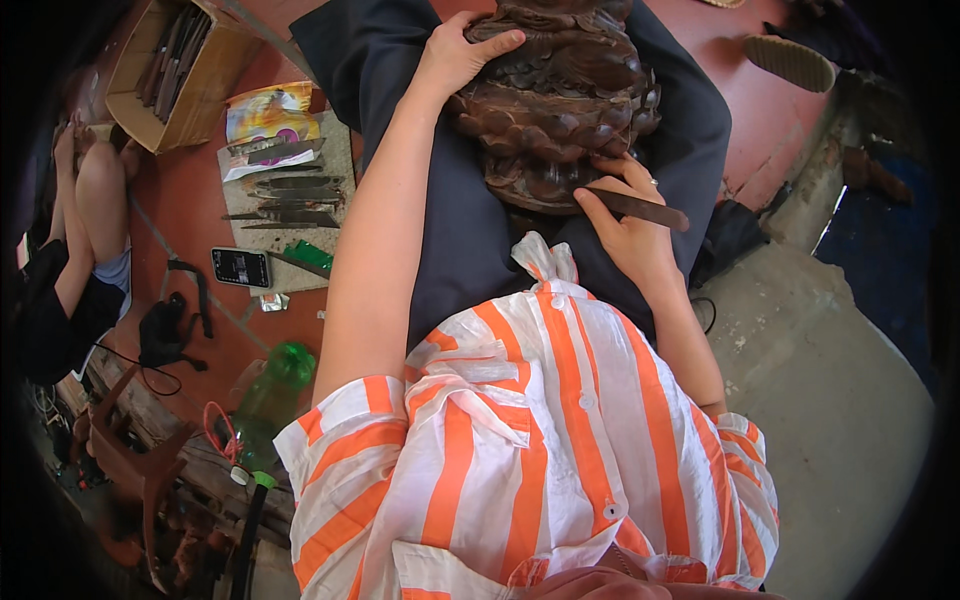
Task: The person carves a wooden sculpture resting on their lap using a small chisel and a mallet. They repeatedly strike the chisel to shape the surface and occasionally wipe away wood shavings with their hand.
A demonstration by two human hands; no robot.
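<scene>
A dark brown, glossy wood carving (pixel 560 110) with rounded, lobed relief rests between my knees. My left hand (pixel 455 58) grips its upper left side; the thumb lies along the surface and the other fingers are partly hidden. Near the carving's lower right edge, my right hand (pixel 630 225) is closed around a flat, dark brown carving tool (pixel 648 210) with a rounded end. That end points to the right, past the hand. The tool's working tip is hidden by my fingers and the carving.
On my left, a mat (pixel 330 150) bears several dark blades (pixel 295 200) beside a phone (pixel 241 267). A cardboard box (pixel 200 75) holds long strips. A green bottle (pixel 275 385) stands near my left elbow. Another person's leg (pixel 102 195) is at far left; a sandal (pixel 790 62) lies upper right.
</scene>
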